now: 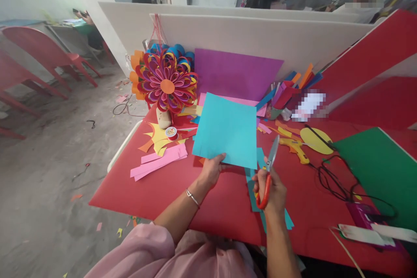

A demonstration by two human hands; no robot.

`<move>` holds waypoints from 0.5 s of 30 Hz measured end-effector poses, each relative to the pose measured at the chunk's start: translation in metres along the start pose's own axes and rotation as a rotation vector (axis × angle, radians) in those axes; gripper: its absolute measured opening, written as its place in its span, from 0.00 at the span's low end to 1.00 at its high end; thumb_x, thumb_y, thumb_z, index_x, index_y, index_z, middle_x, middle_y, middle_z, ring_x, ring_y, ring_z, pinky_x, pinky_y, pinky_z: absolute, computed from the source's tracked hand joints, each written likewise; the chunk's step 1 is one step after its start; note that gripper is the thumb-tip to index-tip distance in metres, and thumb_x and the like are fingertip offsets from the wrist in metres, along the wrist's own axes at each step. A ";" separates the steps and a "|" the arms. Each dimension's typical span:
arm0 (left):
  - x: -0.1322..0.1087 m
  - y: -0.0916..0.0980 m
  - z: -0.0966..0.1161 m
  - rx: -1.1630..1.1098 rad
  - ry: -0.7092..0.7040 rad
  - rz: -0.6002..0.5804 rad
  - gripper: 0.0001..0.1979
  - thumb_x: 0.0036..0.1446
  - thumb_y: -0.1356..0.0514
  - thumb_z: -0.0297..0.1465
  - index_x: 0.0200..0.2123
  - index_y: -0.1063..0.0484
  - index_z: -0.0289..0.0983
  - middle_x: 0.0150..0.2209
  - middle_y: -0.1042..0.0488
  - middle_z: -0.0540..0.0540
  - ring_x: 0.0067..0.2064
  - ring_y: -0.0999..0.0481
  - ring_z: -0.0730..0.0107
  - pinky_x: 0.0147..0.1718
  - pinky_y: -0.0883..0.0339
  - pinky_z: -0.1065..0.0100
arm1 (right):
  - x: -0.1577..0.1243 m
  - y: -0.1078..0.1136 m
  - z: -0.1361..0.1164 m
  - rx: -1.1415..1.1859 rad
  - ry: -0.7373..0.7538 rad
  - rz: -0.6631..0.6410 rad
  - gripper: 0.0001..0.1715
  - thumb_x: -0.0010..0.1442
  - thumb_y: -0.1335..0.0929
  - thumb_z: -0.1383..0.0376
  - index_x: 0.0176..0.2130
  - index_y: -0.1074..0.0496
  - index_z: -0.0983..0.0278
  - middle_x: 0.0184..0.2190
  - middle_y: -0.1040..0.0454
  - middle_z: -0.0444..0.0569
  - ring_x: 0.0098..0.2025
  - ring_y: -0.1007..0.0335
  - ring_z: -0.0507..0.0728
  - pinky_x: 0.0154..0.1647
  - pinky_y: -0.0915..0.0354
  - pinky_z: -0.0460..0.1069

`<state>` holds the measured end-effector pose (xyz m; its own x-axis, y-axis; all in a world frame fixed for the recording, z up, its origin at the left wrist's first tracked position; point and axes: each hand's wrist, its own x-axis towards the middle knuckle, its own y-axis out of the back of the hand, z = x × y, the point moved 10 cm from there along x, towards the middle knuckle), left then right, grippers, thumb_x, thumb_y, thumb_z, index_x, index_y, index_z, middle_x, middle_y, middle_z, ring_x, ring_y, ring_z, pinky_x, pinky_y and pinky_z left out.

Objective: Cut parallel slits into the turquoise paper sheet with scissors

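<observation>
My left hand (212, 169) pinches the lower edge of a turquoise paper sheet (228, 130), thumb on top, holding it up over the red table. Scissors (269, 178) with orange-red handles are in my right hand (273, 191), their blades pointing up just right of the sheet's lower right corner. The blades do not touch the paper. Beneath and beside my right hand lie turquoise strips (252, 191). Pink strips (163, 163) rest on the table to the left of the sheet.
A quilled paper flower (167, 86) stands at the back left, near a thread spool (171, 133). Purple card (234, 74) leans behind. To the right are a yellow glue gun (295, 148), black cables (335, 178) and green card (384, 169). Other people sit beyond the white board (260, 37).
</observation>
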<state>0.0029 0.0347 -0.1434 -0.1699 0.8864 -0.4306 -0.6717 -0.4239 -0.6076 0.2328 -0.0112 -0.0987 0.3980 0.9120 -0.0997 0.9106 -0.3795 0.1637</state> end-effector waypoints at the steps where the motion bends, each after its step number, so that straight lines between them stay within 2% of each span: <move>1: 0.002 0.004 0.004 -0.004 -0.016 0.035 0.27 0.46 0.26 0.27 0.52 0.22 0.39 0.45 0.15 0.43 0.44 0.15 0.54 0.40 0.16 0.57 | -0.003 -0.007 0.001 -0.005 0.002 -0.019 0.52 0.58 0.27 0.35 0.68 0.28 0.64 0.23 0.28 0.40 0.17 0.37 0.50 0.14 0.40 0.43; 4: 0.006 0.011 0.017 -0.008 -0.042 0.095 0.23 0.47 0.27 0.28 0.49 0.23 0.39 0.41 0.16 0.46 0.43 0.15 0.58 0.43 0.17 0.58 | -0.015 -0.031 0.002 -0.021 -0.003 -0.091 0.51 0.60 0.28 0.35 0.67 0.28 0.66 0.19 0.34 0.37 0.17 0.37 0.52 0.16 0.36 0.45; 6: 0.005 0.011 0.026 -0.041 -0.073 0.094 0.26 0.47 0.27 0.29 0.52 0.23 0.39 0.43 0.16 0.46 0.44 0.16 0.58 0.47 0.17 0.54 | -0.026 -0.048 0.002 -0.023 -0.002 -0.160 0.48 0.63 0.30 0.35 0.66 0.27 0.65 0.23 0.29 0.40 0.20 0.33 0.53 0.19 0.32 0.46; 8: 0.003 0.009 0.035 -0.089 -0.101 0.062 0.28 0.47 0.27 0.28 0.54 0.23 0.41 0.46 0.16 0.45 0.47 0.16 0.57 0.50 0.18 0.50 | -0.039 -0.058 -0.003 0.015 0.032 -0.222 0.46 0.65 0.32 0.35 0.64 0.27 0.64 0.33 0.23 0.47 0.29 0.23 0.55 0.33 0.22 0.49; 9: 0.001 0.006 0.038 -0.106 -0.113 0.037 0.29 0.47 0.27 0.27 0.55 0.24 0.42 0.49 0.17 0.45 0.50 0.17 0.55 0.51 0.18 0.48 | -0.045 -0.062 -0.004 0.043 0.033 -0.262 0.45 0.66 0.33 0.35 0.65 0.28 0.64 0.37 0.21 0.50 0.34 0.20 0.57 0.39 0.20 0.51; 10: 0.000 0.004 0.041 -0.108 -0.119 0.024 0.30 0.47 0.27 0.27 0.55 0.24 0.43 0.52 0.17 0.45 0.51 0.17 0.55 0.51 0.18 0.48 | -0.052 -0.064 -0.003 0.057 0.026 -0.304 0.43 0.67 0.34 0.37 0.66 0.29 0.63 0.38 0.21 0.50 0.37 0.20 0.58 0.41 0.20 0.52; 12: -0.003 0.002 0.043 -0.095 -0.119 0.004 0.31 0.48 0.26 0.28 0.56 0.24 0.45 0.55 0.18 0.45 0.53 0.18 0.53 0.52 0.18 0.47 | -0.063 -0.062 -0.001 0.038 0.007 -0.351 0.38 0.68 0.32 0.41 0.65 0.30 0.62 0.36 0.23 0.48 0.35 0.21 0.58 0.39 0.21 0.51; 15: -0.007 -0.003 0.046 -0.077 -0.123 -0.027 0.31 0.48 0.25 0.31 0.57 0.25 0.46 0.56 0.18 0.46 0.56 0.19 0.52 0.53 0.18 0.47 | -0.076 -0.045 0.003 -0.031 -0.015 -0.334 0.32 0.68 0.29 0.48 0.64 0.28 0.61 0.36 0.23 0.47 0.34 0.25 0.56 0.34 0.24 0.49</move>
<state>-0.0272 0.0380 -0.1081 -0.2425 0.9119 -0.3312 -0.6204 -0.4082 -0.6697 0.1619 -0.0640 -0.1012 0.0795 0.9828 -0.1669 0.9873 -0.0545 0.1495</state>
